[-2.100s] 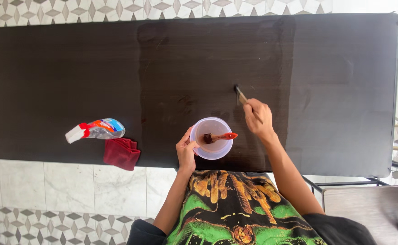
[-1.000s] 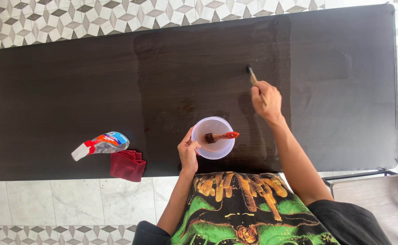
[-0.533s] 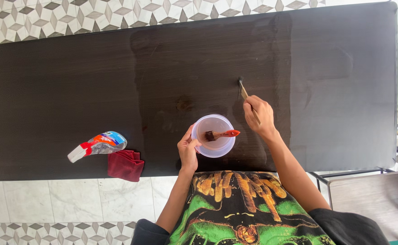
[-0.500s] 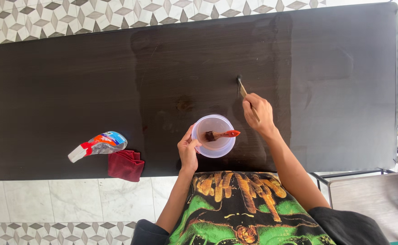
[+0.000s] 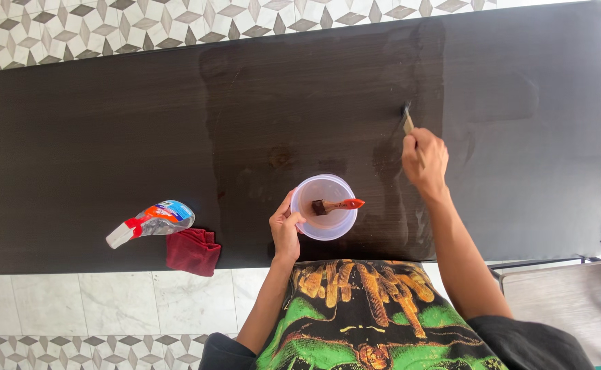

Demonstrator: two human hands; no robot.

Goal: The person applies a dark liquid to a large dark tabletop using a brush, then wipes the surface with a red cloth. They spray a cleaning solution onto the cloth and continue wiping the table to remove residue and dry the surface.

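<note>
My right hand [image 5: 424, 159] grips a thin wooden-handled brush [image 5: 407, 120] whose dark tip rests on the dark brown tabletop [image 5: 108, 123], at the right edge of a glossy wet patch. My left hand [image 5: 284, 228] holds the left rim of a translucent plastic bowl [image 5: 323, 207] near the front edge. A second brush with an orange-red handle [image 5: 334, 205] lies across the bowl, bristles inside it.
A clear spray bottle [image 5: 151, 221] with a red and white nozzle lies on its side at the front left, beside a folded dark red cloth [image 5: 192, 251]. A grey stool seat [image 5: 560, 301] stands at lower right. Patterned floor tiles surround the table.
My right hand has carried the brush to the right and a little farther away across the tabletop. The left hand and the bowl have stayed where they were.
</note>
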